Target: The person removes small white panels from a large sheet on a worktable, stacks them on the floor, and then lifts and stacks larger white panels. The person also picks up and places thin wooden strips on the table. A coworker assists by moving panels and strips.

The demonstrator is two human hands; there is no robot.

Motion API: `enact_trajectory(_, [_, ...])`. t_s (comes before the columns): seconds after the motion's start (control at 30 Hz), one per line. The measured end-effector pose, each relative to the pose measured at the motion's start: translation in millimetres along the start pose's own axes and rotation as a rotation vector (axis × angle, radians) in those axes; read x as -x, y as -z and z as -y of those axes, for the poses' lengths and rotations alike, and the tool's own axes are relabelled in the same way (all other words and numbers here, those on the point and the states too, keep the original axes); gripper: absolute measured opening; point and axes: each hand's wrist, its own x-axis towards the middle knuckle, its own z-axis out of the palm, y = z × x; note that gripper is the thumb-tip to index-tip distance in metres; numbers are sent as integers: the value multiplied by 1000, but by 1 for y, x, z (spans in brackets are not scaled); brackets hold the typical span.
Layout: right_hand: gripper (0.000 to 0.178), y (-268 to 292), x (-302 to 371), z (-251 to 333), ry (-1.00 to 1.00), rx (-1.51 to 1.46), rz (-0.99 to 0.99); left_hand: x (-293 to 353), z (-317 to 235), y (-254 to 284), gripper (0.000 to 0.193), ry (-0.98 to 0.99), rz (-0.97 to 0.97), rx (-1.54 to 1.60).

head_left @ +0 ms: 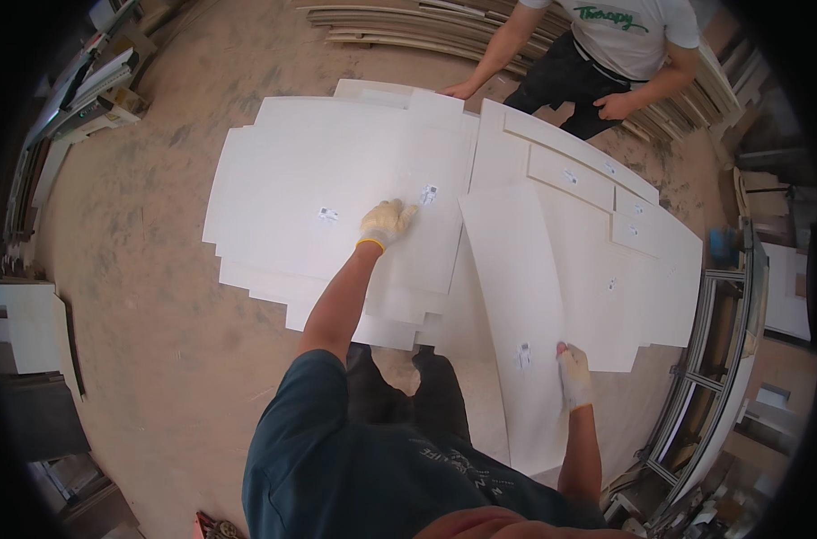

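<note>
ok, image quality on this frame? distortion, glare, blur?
Head view: fisheye, surround goes black at the corners, and the metal frame at right bows. Head view: the left panel is bright, nearly featureless, with a faint sheen. Head view: the label near the left hand is too small and soft to read.

A dusty tan floor (157, 225), smudged with dark marks, spreads beneath everything. At the far side lies a stack of long boards (381, 34); in front of it stands a co-worker in a white T-shirt (628, 54), black trousers (556, 81) and a dark belt. Along the left edge, a pale rectangular panel (33, 328) stands above a dark grey panel (44, 422), with white and dark equipment (103, 90) farther up. To the right run a metal frame (706, 359) with crossbars and, near its far end, a blue object (722, 242), too small to identify. A red item (212, 525) pokes in at the lower edge.
</note>
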Motion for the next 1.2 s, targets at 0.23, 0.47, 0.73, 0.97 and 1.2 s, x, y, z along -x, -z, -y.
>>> enact_trajectory(0.23, [51,-243,-124,171,91,-76,-32,128,24,14,75,208,96,834])
enact_trajectory(0.47, [45,-360,-135,229,172,272,93,12,114,82,83,380,-206,331])
enact_trajectory(0.73, [43,-273,37,-35,-36,364,333,-29,115,71,70,365,-209,112])
enact_trajectory(0.97, [33,-220,291,-257,-830,180,490,-41,117,60,81,239,-290,167])
enact_trajectory(1.2, [33,-276,429,-365,-737,-76,571,61,92,3,66,63,-425,-278])
